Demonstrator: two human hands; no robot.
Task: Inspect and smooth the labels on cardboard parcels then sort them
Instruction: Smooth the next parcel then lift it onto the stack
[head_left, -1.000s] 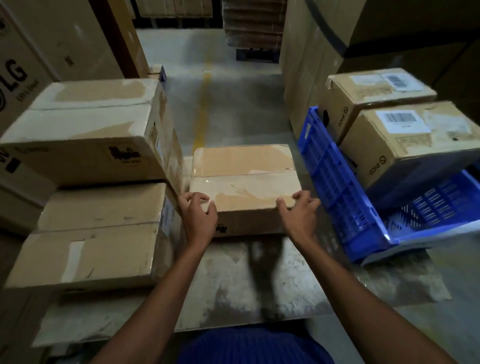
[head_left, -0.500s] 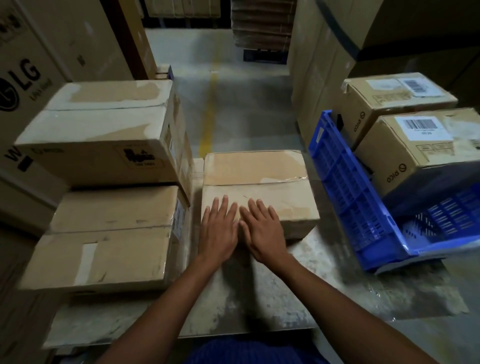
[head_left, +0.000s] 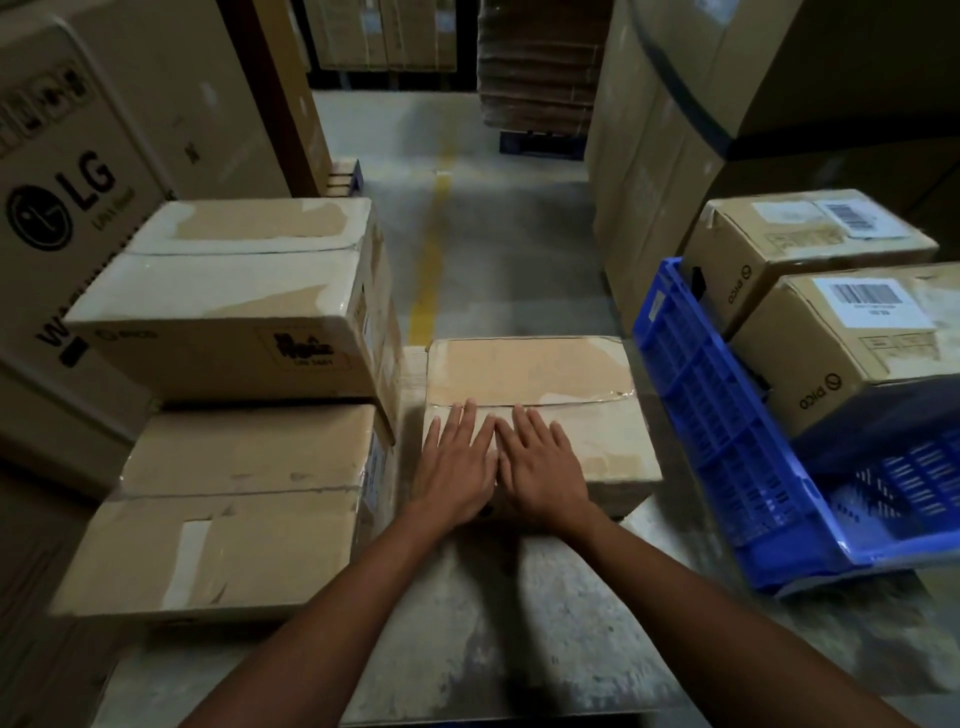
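On work surface (head_left: 519, 649) nearest camera: left hand (head_left: 457, 467) and right hand (head_left: 540, 467) flat, fingers spread, gripping nothing, pressing top of middle parcel (head_left: 571, 374). Smoothing under way; no label visible on it. Left: two stacked parcels (head_left: 228, 395), likely pending. Right, farther: blue crate (head_left: 727, 415) holding two barcoded parcels (head_left: 852, 312), seemingly sorted.

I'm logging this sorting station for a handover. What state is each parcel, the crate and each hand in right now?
Middle parcel: taped shut, lying flat, both hands on top.
Left hand: open, palm flat on the parcel.
Right hand: open, palm flat beside the left.
Left stack, upper parcel: taped shut.
Left stack, lower parcel: taped shut.
Blue crate: tilted, holding two parcels.
Crate parcels: shut, barcode labels facing up.
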